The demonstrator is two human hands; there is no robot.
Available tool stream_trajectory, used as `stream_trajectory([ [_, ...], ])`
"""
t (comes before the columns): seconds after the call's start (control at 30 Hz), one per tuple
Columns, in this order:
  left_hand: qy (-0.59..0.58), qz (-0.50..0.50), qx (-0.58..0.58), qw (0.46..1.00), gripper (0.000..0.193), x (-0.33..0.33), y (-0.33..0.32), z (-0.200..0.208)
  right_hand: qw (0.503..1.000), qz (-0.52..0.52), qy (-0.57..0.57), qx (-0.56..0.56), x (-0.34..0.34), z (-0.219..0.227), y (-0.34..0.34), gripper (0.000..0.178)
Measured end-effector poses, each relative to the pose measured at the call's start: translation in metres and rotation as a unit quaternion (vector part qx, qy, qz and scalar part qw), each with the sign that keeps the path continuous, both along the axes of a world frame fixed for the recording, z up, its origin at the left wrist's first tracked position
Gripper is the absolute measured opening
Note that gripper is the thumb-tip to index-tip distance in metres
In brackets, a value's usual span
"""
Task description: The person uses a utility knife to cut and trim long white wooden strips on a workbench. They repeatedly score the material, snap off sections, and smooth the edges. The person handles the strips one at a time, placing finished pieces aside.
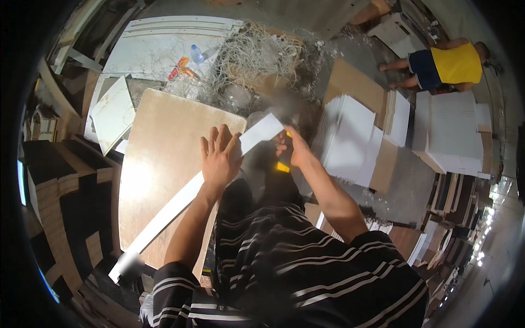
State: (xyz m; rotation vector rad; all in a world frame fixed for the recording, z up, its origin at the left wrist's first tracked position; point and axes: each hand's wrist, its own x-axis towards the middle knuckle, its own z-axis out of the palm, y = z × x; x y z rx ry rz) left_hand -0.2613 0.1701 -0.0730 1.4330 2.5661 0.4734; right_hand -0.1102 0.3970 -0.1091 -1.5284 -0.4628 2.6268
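Observation:
A long white strip point(164, 218) lies slantwise across a light wood-grain panel point(175, 131), its far end reaching past the panel's right edge. My left hand point(220, 161) rests on the strip and panel, fingers spread. At the strip's far end, my right hand point(295, 146) is closed around a yellow-and-dark hand tool point(283, 167). Its yellow parts show above and below the fingers, while its working end is hidden or too dark to make out. The near end of the strip is partly blurred over.
Beyond the panel lies a heap of tangled trimmings point(262, 57), with a plastic bottle point(197, 53) beside it. Stacked white boards point(350, 136) stand to the right. A person in a yellow top point(456, 63) bends farther off. Dark-edged boards point(49, 169) are piled left.

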Motion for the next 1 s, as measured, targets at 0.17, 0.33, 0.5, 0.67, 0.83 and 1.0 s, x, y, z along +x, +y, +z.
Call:
stream_trajectory([
  [0.17,0.036,-0.003,0.019,0.999,0.076,0.009,-0.003,-0.008,0.975,0.117,-0.075,0.171,0.007,0.023,0.011,0.023],
  [0.33,0.019,-0.001,-0.020,1.000,0.082,0.019,-0.006,-0.006,0.989,0.081,-0.016,0.121,0.058,0.044,-0.003,0.045],
  [0.5,-0.009,-0.007,0.002,1.000,0.085,0.015,0.013,-0.002,0.978,0.112,0.014,0.177,0.080,0.063,-0.019,0.038],
  [0.67,-0.025,-0.021,-0.004,0.999,0.075,0.014,0.023,0.003,0.981,0.110,-0.011,0.162,0.066,0.106,-0.017,0.026],
  [0.83,-0.033,-0.017,0.012,0.999,0.071,0.014,0.022,0.006,0.913,0.246,-0.031,0.324,0.053,0.136,-0.003,0.042],
  [1.0,-0.029,-0.015,0.013,0.999,0.072,0.014,0.022,0.004,0.695,0.464,-0.215,0.505,0.036,0.141,0.005,0.048],
])
